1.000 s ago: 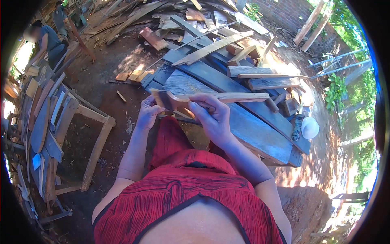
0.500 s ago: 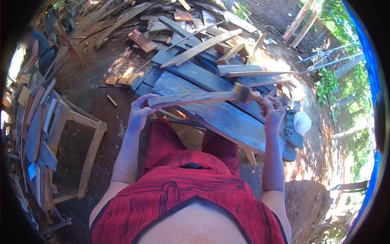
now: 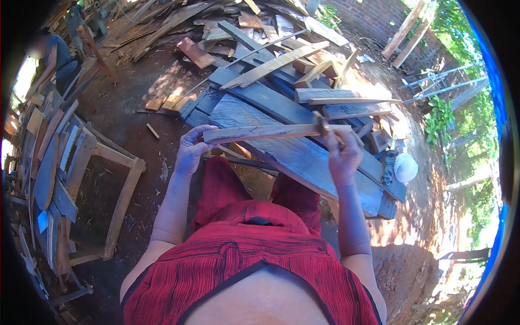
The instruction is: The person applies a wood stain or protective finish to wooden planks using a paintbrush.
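My left hand grips the left end of a narrow wooden strip, thumb and fingers closed round it. The strip lies roughly level in front of me, with dark smears along its near face. My right hand is closed on a paintbrush, seen almost edge-on, with its dark bristles at the strip's right part. Whether the bristles press on the wood is hard to tell. Beneath the strip is a wide weathered plank that slants down to the right.
A white rounded container stands right of the planks. Behind lies a heap of loose boards. At left, more boards lean by a wooden frame. Another person is at the far left. A brick wall runs behind.
My right hand has moved left and slightly down, and the brush has turned from broadside to nearly edge-on. My left hand still holds the strip. The view has shifted slightly.
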Action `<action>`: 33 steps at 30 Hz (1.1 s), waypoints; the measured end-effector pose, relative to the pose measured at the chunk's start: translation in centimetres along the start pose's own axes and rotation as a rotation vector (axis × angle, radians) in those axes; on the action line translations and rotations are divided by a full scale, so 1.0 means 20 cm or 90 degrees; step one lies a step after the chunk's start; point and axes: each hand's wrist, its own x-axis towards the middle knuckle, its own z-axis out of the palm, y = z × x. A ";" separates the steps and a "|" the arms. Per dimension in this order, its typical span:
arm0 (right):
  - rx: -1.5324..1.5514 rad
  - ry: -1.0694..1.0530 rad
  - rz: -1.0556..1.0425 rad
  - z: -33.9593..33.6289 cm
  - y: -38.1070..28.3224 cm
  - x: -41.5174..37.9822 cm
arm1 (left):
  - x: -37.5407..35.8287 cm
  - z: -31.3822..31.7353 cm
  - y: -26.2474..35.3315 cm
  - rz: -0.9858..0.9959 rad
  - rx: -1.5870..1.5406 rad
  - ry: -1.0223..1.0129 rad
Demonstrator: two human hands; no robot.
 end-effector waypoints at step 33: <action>0.051 0.166 0.167 -0.26 0.31 0.01 | 0.02 0.00 -0.01 -0.033 0.034 0.003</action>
